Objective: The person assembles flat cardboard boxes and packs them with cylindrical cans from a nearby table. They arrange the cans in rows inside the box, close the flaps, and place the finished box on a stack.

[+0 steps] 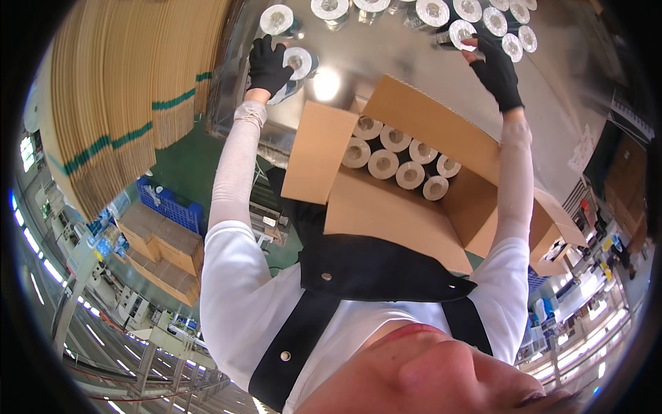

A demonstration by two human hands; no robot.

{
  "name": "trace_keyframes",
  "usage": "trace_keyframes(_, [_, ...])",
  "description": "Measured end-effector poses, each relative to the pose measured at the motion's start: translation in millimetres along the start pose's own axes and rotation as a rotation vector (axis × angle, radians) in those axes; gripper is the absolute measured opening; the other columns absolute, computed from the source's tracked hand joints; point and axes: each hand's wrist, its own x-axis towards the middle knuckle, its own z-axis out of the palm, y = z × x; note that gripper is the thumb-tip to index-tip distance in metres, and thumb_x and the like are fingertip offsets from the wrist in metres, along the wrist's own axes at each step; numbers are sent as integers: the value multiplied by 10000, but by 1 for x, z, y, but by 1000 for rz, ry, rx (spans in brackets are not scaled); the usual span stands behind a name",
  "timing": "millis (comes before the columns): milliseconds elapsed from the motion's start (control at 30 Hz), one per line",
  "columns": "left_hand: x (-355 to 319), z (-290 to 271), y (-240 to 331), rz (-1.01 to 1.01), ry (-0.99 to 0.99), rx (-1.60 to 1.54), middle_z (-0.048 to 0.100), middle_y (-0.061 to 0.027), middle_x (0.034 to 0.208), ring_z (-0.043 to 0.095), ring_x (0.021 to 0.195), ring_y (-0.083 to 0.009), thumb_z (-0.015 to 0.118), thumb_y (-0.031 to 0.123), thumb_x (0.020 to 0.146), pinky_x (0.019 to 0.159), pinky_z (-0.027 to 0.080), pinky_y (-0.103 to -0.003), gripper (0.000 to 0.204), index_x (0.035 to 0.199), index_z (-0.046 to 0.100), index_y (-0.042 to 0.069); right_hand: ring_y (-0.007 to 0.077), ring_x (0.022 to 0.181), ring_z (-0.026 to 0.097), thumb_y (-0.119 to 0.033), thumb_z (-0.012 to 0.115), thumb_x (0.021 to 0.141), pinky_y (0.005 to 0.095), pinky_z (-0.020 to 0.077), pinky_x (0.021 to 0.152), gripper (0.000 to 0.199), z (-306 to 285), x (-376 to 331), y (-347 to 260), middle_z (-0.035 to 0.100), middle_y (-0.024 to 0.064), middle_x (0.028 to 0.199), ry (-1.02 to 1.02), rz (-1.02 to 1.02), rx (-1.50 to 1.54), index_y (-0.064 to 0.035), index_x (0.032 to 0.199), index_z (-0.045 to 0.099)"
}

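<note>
Steel table (386,65) fills the top of the view, glare spot near its middle; stacked flat cardboard sheets (131,90) with green bands lean at 10 o'clock; packed brown cartons (162,252) sit on the floor at 8 o'clock beside a blue crate (169,203).

Open cardboard box (407,207) stands at centre against the person's dark apron (372,265), flaps out; a double row of foil-lidded cans (396,162) stands upright inside along its far side, touching one another; the near half of the box appears unfilled, though the front wall hides the bottom.

More loose cans (493,21) stand in a cluster on the table at 1 o'clock.

Left hand (267,65), black glove, at 11 o'clock, fingers wrapped round the side of one can (300,62); closed on it. Right hand (498,69), black glove, at 1 o'clock, thumb and fingers pinching the rim can (460,33) at the edge of the cluster; gripping it.

Judgement on doing the step well: grip each can by the wall, not the foil lid, since the lid looks likely to dent or lift; keep both upright on the way over the far flap; set them down snug against the standing rows so the next row starts square; clear the raised flap at 12 o'clock, which could catch a can; lower rather than drop, as a knock may tip neighbours.
</note>
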Motion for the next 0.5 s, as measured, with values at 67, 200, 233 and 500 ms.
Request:
trace_keyframes(67, [17,19,-12,60,-128,62,356,-227,1306,291,1222,-417,726,323,656,1014,251,-504,607,1195,515,140,336,1096,508,-158,652,736,396,449,846,326,19,32,62,550,117,1182,-34,-66,-399,-197,1059,645])
trace_keyframes(200, [36,50,-32,44,-271,61,325,-231,1306,280,1212,-421,754,319,598,1027,235,-495,681,1215,517,153,379,1168,446,-101,623,670,432,440,858,441,53,92,129,498,165,1215,-173,-193,-726,-223,1094,624])
trace_keyframes(233, [41,54,-33,60,-244,59,342,-223,1280,293,1196,-417,763,309,583,1016,251,-493,669,1192,535,152,377,1175,441,-99,622,668,434,438,860,451,65,103,136,499,177,1205,-218,-210,-753,-223,1102,619])
trace_keyframes(500, [67,62,-40,-26,-212,-42,377,-209,1290,386,1166,-402,747,276,649,970,365,-429,604,1213,540,212,343,1057,520,-257,687,595,430,439,870,372,87,130,164,574,180,1087,-400,-26,-630,-154,951,658])
